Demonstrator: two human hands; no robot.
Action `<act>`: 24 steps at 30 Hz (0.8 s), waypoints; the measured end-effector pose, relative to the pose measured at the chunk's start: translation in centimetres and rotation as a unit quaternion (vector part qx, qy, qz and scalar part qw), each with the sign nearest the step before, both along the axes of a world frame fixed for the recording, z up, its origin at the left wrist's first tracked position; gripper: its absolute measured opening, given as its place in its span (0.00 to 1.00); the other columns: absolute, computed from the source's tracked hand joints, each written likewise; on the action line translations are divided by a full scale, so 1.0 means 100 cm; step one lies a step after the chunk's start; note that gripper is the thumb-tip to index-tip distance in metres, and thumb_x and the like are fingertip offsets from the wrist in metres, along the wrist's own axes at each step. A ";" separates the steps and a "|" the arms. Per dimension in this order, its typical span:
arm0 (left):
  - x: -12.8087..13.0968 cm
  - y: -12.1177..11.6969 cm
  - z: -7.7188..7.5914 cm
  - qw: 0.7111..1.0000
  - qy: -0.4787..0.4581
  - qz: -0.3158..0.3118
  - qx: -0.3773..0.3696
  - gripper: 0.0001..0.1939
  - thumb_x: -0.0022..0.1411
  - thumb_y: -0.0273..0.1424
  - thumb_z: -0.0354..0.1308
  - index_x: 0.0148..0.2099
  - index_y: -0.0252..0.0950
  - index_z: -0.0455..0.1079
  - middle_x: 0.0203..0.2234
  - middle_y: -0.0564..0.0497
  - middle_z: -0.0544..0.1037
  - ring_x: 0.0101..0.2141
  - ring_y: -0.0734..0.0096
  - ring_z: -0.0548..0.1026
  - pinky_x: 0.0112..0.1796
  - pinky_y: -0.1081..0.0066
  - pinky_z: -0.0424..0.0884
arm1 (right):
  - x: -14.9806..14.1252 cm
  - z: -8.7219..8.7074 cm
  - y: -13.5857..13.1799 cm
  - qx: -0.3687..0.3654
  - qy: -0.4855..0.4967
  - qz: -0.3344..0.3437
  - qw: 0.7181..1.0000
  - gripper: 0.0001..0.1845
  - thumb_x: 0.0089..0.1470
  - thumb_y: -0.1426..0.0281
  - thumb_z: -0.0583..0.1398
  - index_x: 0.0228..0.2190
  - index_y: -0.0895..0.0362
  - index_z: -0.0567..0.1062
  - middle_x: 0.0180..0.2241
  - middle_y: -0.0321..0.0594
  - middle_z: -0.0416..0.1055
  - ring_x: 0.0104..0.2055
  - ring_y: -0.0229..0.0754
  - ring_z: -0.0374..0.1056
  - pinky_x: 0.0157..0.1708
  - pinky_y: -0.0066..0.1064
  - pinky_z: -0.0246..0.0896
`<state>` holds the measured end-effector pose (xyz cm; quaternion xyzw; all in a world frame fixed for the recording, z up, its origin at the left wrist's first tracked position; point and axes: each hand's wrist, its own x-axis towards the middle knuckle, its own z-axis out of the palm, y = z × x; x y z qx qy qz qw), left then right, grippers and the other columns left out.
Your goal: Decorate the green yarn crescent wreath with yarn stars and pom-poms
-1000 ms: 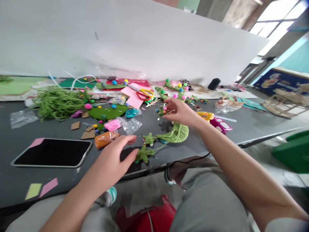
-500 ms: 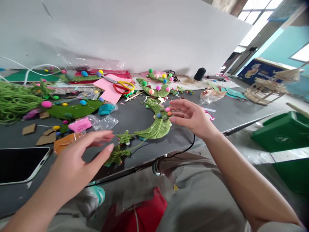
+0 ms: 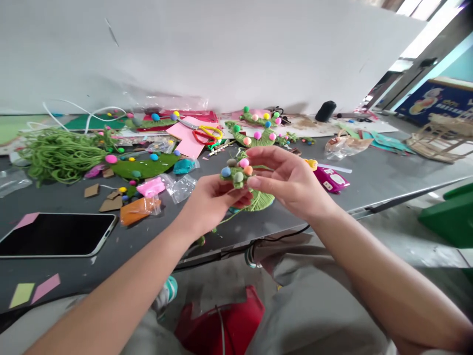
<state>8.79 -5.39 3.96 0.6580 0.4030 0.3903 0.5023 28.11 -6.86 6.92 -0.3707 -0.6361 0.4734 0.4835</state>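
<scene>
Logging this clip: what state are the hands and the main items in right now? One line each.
Left hand: curled at the pom-pom piece's left side
Right hand: thumb and fingers at its right side
Pom-pom piece: held up between both hands
Crescent: lying on the table, partly hidden
Phone: lying flat, screen dark
Green yarn: loose heap
Scissors: lying down; blade opening unclear

No legible txt — blue sign [image 3: 436, 104], chars [image 3: 454, 108] blurred
</scene>
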 end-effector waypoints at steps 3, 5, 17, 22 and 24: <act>-0.023 0.006 -0.001 0.999 -0.013 0.025 -0.034 0.15 0.59 0.44 0.70 0.38 0.37 0.79 0.30 0.49 0.84 0.32 0.65 0.83 0.40 0.63 0.83 | 0.006 -0.001 0.002 0.018 -0.013 -0.045 0.999 0.30 0.50 0.54 0.72 0.51 0.51 0.75 0.54 0.44 0.74 0.58 0.51 0.72 0.60 0.47 0.70; -0.038 0.011 0.001 0.998 0.006 0.055 -0.020 0.15 0.59 0.44 0.70 0.37 0.37 0.78 0.31 0.49 0.84 0.32 0.66 0.82 0.41 0.64 0.82 | 0.013 0.000 0.002 0.022 -0.022 -0.067 0.997 0.30 0.50 0.54 0.72 0.51 0.51 0.75 0.54 0.45 0.74 0.59 0.51 0.71 0.60 0.47 0.71; -0.093 0.038 -0.007 0.872 0.371 0.115 0.298 0.15 0.64 0.32 0.54 0.49 0.40 0.78 0.55 0.42 0.77 0.52 0.49 0.78 0.56 0.52 0.73 | 0.079 0.010 -0.027 0.027 -0.271 -0.053 0.961 0.28 0.55 0.63 0.70 0.57 0.47 0.73 0.54 0.43 0.76 0.56 0.53 0.75 0.59 0.49 0.73; -0.103 0.012 0.001 0.868 0.411 0.108 0.257 0.14 0.70 0.36 0.52 0.48 0.37 0.76 0.53 0.46 0.78 0.53 0.55 0.78 0.60 0.54 0.69 | 0.094 0.006 -0.037 0.060 -0.536 -0.044 0.841 0.26 0.60 0.68 0.61 0.59 0.50 0.71 0.59 0.45 0.74 0.60 0.57 0.72 0.59 0.52 0.69; -0.109 0.001 -0.001 0.874 0.398 0.133 0.246 0.11 0.70 0.35 0.54 0.45 0.38 0.76 0.51 0.48 0.80 0.52 0.57 0.78 0.60 0.55 0.70 | 0.092 0.003 -0.040 0.063 -0.608 -0.035 0.791 0.25 0.59 0.72 0.58 0.58 0.53 0.71 0.59 0.50 0.73 0.59 0.60 0.72 0.56 0.53 0.69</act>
